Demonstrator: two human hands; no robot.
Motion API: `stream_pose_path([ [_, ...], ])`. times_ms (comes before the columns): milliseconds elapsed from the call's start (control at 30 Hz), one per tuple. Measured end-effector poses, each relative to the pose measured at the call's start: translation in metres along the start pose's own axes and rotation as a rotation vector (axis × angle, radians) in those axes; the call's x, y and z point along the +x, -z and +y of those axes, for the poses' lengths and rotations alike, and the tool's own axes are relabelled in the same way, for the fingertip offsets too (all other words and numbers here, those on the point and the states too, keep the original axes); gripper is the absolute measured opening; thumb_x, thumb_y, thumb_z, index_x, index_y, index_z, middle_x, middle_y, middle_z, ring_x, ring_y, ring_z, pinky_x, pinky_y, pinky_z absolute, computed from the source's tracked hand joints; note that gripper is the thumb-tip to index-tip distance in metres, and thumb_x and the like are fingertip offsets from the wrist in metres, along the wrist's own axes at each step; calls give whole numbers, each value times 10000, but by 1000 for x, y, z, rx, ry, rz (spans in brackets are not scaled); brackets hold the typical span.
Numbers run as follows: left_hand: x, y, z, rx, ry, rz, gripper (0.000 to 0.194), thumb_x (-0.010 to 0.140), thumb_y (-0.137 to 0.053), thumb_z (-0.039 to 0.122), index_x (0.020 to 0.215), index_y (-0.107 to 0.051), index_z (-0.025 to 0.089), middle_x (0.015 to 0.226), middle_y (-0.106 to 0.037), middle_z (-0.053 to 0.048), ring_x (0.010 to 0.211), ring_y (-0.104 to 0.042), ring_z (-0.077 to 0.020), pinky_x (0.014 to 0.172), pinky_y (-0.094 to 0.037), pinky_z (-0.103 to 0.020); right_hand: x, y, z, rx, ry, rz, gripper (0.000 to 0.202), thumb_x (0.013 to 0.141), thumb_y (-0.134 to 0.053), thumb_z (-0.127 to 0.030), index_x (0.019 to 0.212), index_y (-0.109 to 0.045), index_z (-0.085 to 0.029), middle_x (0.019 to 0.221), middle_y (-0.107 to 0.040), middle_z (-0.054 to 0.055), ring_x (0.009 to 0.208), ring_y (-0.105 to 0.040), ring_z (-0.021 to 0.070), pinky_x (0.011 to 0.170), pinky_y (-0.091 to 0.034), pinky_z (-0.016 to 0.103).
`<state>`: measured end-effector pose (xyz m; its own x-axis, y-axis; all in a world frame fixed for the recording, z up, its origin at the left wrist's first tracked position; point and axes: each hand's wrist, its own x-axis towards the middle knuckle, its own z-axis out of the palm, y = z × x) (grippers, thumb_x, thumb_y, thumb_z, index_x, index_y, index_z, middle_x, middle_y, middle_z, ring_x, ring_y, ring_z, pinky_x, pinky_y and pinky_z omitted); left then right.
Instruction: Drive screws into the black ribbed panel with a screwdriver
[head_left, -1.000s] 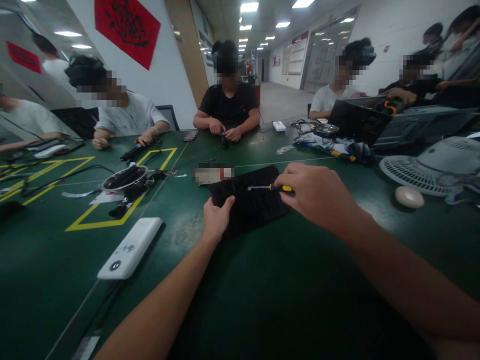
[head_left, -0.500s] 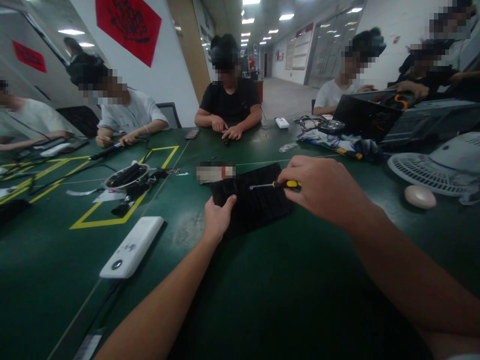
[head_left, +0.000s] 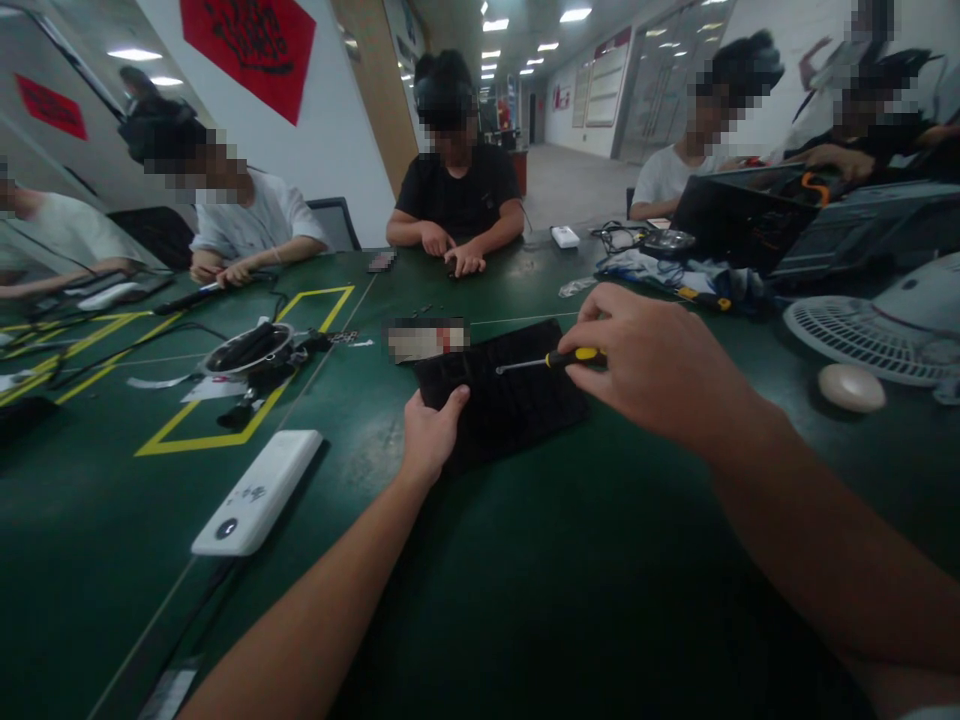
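Note:
My left hand (head_left: 435, 430) grips the left end of a flat black panel (head_left: 517, 420), thumb on top and fingers out of sight beneath. The panel is tilted a little above the green table; its surface details are too dark to make out. In my right hand (head_left: 652, 370) is a screwdriver (head_left: 559, 358) with a yellow and black handle, pinched between thumb and fingers. Its metal shaft points left across the panel, and a small shiny piece shows at the tip. Whether the tip touches the panel I cannot tell.
Left of my arm lies a white power bank (head_left: 259, 492) with a cable. Beyond it sits a round metal-rimmed part (head_left: 247, 350) among cables and yellow tape. On the right are a white fan (head_left: 885, 325) and a pale rounded object (head_left: 851, 387). Several people sit around the table (head_left: 525, 570).
The camera view has shifted slightly. My right hand has turned a little about the screwdriver handle, while my left hand keeps its hold on the panel.

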<state>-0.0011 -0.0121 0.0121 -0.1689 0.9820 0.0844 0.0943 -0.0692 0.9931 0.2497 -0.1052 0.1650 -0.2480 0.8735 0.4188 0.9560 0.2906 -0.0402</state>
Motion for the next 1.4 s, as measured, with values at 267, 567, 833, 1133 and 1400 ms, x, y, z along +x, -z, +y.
stream_pose_path([
  [267,2,1,-2,23,-14,3,473,751,-914,450,1096,-786,153,1147,-838,-158,1103,-783,-356,1046,-620,-553,1,6,-2,-11,5,-56,219,1027,-609,-281,1029,-823,-234,997,-721,81,867,-634,244,698,-368,362],
  [567,3,-1,-4,2,-26,-2,465,752,-911,436,1103,-790,157,1145,-835,-154,1098,-785,-356,1054,-616,-562,0,-5,2,54,9,36,149,870,-736,-162,985,-821,-201,1110,-707,107,938,-661,264,783,-456,383],
  [833,2,-1,-1,3,-18,8,452,739,-925,424,1076,-790,156,1104,-836,-148,1059,-792,-348,1040,-624,-546,0,7,14,50,31,34,169,873,-709,-201,979,-840,-214,1060,-709,101,932,-669,275,792,-470,395],
  [1133,3,0,-5,-7,-24,-10,470,741,-916,461,1088,-787,171,1144,-836,-152,1100,-786,-355,1051,-618,-559,0,10,10,49,35,28,165,904,-691,-255,984,-831,-217,986,-743,91,926,-675,278,799,-458,405],
  [1400,1,0,-2,7,-38,-9,456,748,-911,446,1089,-786,170,1138,-835,-151,1083,-788,-350,1052,-616,-554,4,4,5,39,8,-8,193,907,-695,-251,1000,-858,-207,973,-780,96,901,-684,271,783,-448,395],
])
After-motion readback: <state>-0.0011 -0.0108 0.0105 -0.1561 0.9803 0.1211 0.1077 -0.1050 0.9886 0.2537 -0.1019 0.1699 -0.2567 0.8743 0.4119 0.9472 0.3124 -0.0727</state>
